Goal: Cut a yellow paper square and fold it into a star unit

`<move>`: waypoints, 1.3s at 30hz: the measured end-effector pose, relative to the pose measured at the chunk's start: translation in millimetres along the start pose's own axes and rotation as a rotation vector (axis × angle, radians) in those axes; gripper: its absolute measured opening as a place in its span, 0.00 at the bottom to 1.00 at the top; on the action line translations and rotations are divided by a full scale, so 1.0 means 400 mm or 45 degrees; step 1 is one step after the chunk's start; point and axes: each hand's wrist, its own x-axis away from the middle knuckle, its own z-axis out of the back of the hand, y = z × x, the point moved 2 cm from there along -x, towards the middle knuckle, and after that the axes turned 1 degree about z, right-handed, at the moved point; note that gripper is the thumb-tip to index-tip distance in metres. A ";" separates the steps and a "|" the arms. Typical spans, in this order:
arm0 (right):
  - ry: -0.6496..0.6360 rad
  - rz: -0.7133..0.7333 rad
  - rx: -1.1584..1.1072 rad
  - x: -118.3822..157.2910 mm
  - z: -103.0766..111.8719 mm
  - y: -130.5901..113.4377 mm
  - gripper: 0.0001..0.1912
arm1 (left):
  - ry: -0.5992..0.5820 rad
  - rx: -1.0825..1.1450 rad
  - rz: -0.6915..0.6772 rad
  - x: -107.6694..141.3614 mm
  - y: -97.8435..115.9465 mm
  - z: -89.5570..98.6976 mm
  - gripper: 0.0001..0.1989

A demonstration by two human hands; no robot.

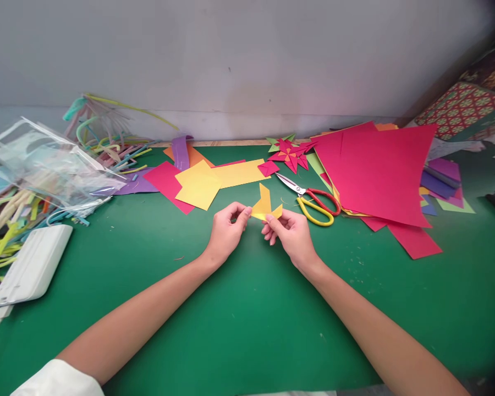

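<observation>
A small folded yellow paper piece (pixel 263 204) with pointed flaps is held above the green table, between both hands. My left hand (pixel 230 228) pinches its left corner between thumb and fingertips. On the other side, my right hand (pixel 287 231) grips the lower right part, thumb on top and fingers curled beneath. Just right of the paper lie scissors (pixel 313 199) with one red and one yellow handle, blades a little apart. Behind the hands are yellow sheets (pixel 200 184) and a small folded red piece (pixel 268 168).
Red and green folded paper stars (pixel 289 153) lie near the wall. Large red sheets (pixel 375 170) are stacked at right. Pipe cleaners (pixel 8 225), a clear plastic bag (pixel 49 159) and a white device (pixel 33 264) with a cable occupy the left of the green table (pixel 239 330).
</observation>
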 end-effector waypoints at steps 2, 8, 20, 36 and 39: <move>0.060 0.012 -0.026 -0.004 0.012 -0.003 0.17 | 0.043 0.083 0.029 -0.005 -0.006 0.004 0.17; 0.108 0.085 -0.045 -0.002 0.014 -0.010 0.16 | -0.158 0.175 -0.010 0.000 0.009 -0.006 0.16; 0.046 0.138 0.077 0.015 -0.013 0.006 0.17 | -0.263 0.162 -0.008 0.009 0.010 -0.008 0.13; 0.109 0.052 -0.063 -0.001 0.006 0.018 0.17 | -0.091 0.349 0.030 -0.005 -0.006 -0.003 0.15; 0.090 0.061 -0.064 -0.002 0.005 0.018 0.17 | -0.145 0.221 -0.009 -0.001 0.002 -0.007 0.13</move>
